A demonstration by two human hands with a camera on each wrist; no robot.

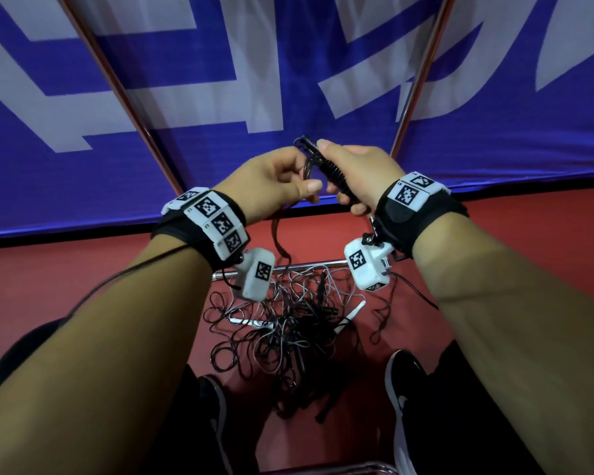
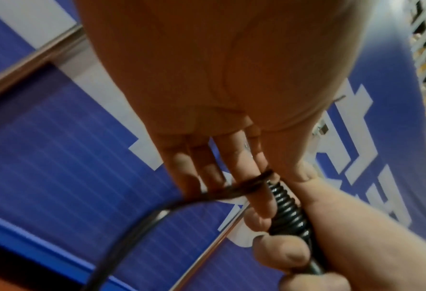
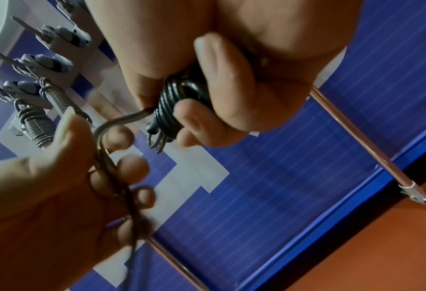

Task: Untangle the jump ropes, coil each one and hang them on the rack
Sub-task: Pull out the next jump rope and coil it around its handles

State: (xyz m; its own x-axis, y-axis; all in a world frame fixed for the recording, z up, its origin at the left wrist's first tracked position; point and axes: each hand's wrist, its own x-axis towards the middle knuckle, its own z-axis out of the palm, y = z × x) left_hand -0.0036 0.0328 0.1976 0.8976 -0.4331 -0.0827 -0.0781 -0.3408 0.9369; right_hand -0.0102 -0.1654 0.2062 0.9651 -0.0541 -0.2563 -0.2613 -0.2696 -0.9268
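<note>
Right hand [image 1: 352, 173] is gripping a black rope bundle [image 1: 330, 173], fingers curled round the handles with rope wound tightly about them. Just to its left, the left hand [image 1: 271, 181] is pinching the loose black rope [image 2: 241, 186] running off that bundle, the strand lying across its fingers [image 3: 132, 167] and hanging down below. Beneath both hands, a tangled pile of ropes [image 1: 288, 323] is lying on the red floor [image 1: 83, 269]. Above the left hand, coiled ropes [image 3: 57, 100] are hanging on rack hooks [image 3: 27, 25].
</note>
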